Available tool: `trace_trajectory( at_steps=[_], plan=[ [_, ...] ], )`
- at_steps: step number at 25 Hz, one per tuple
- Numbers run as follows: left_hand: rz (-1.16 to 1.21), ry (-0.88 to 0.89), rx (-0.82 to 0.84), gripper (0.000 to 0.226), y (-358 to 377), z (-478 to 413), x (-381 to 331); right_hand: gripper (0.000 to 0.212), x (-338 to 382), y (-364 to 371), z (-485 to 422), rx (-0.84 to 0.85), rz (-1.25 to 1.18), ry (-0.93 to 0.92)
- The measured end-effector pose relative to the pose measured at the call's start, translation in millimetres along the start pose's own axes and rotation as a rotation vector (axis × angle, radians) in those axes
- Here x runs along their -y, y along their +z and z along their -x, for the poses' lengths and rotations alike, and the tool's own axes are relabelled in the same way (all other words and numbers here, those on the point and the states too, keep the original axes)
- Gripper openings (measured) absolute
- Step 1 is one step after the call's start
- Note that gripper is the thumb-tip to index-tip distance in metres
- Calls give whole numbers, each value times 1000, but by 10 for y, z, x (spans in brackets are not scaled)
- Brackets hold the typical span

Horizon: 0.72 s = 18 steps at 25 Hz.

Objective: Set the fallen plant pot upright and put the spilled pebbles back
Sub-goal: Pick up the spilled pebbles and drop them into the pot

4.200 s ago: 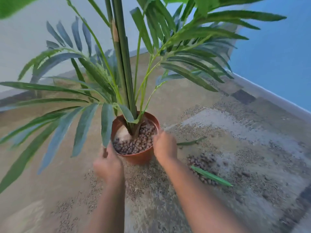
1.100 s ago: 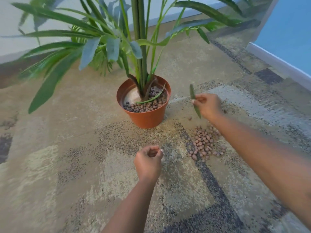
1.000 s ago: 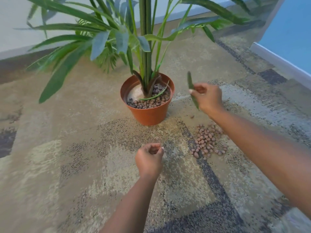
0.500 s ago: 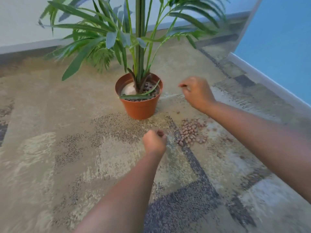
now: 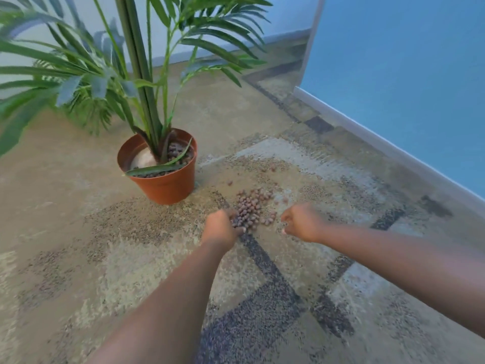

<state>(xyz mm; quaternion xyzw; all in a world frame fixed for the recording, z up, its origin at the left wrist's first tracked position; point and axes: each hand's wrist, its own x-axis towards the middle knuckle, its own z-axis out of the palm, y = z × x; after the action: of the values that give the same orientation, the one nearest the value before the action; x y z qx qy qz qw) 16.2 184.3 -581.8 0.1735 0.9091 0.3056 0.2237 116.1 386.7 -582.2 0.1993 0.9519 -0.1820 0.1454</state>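
Note:
The terracotta plant pot [image 5: 164, 189] stands upright on the carpet, with tall green stems [image 5: 139, 74] rising from it and brown pebbles inside. A loose green leaf [image 5: 157, 168] lies across its rim. The spilled pebbles [image 5: 254, 206] form a small pile on the carpet, right of the pot. My left hand [image 5: 220, 228] rests at the pile's left edge, its fingers curled into the pebbles. My right hand [image 5: 301, 223] hovers just right of the pile, loosely curled, with nothing visible in it.
A few stray pebbles [image 5: 273, 168] lie farther back on the patterned carpet. A blue wall with a white skirting board [image 5: 367, 132] runs along the right. Long palm fronds [image 5: 52, 82] spread out to the left above the floor.
My right hand has let go of the leaf, which now lies on the pot, and has dropped to the pile. My left hand moved forward into the pebbles.

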Motion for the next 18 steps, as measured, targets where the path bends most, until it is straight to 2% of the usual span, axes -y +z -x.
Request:
trace_trajectory(
  at_steps=[2,4,9,15,18],
  plan=[
    [-31,36,41,59,25,-17,74,47,68,59,-200,70,78,-27],
    [-7,43,64,60,24,-39,129,51,118,120,-400,63,112,-90],
    [-71,108,30,58,41,-236,270,39,-36,169,-623,37,129,-218],
    [-125,178,26,35,354,-300,359,26,-298,321,-488,-139,147,-372],
    [-160,236,-40,25,443,-337,419,25,-327,288,-508,-120,98,-382]
  ],
)
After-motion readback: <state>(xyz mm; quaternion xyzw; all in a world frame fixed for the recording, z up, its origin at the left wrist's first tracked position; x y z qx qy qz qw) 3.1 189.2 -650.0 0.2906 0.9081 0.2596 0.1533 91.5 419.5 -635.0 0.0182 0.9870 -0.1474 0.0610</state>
